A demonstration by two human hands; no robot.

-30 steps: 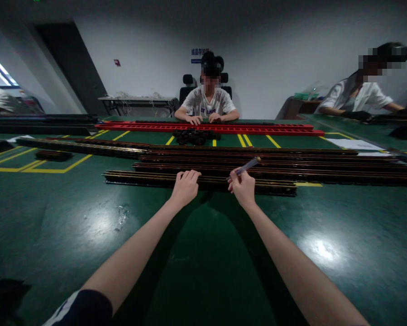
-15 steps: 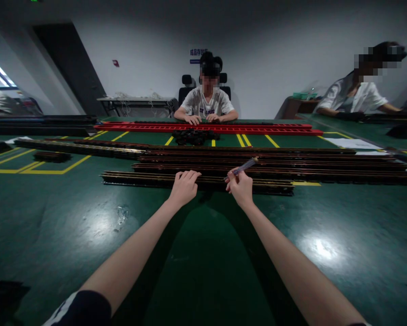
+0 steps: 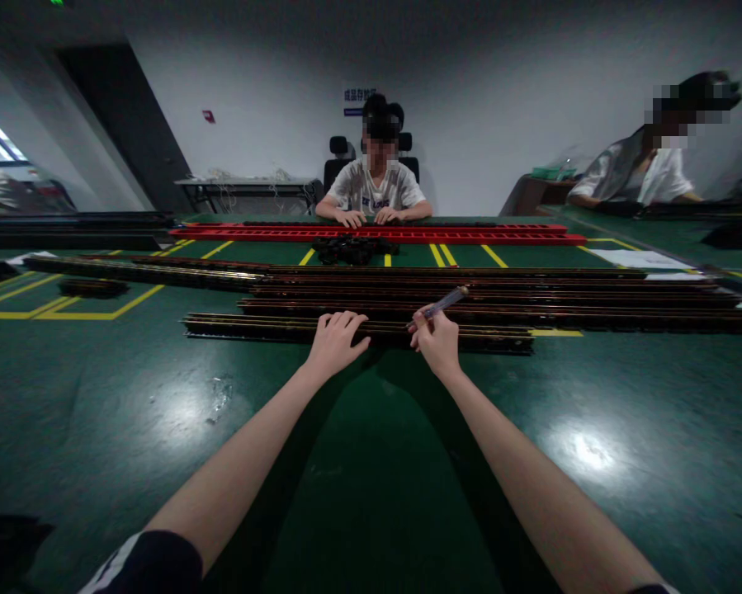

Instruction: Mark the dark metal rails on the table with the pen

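The nearest dark rail [image 3: 252, 327], long and straight with gold-coloured edges, lies crosswise on the green table in front of me. My left hand [image 3: 337, 342] rests over its middle, with the fingers reaching across the top and the thumb held out to the side. A little to the right, my right hand [image 3: 436, 340] is closed in a pinch around a slim pen-like tool [image 3: 446, 302] with a clear, purplish body. The tool slants up to the right; its lower tip is by the rail and partly hidden by my fingers.
Behind it lie several more dark rails [image 3: 569, 303] side by side, and others [image 3: 148, 270] to the left. Beyond are a black heap [image 3: 352, 250] and a red ladder-like rack [image 3: 494, 238]. A person [image 3: 376, 194] sits opposite; another [image 3: 640, 177] sits at the right.
My left thumb has moved out to the right, away from the fingers. My right hand and the tool have hardly moved.
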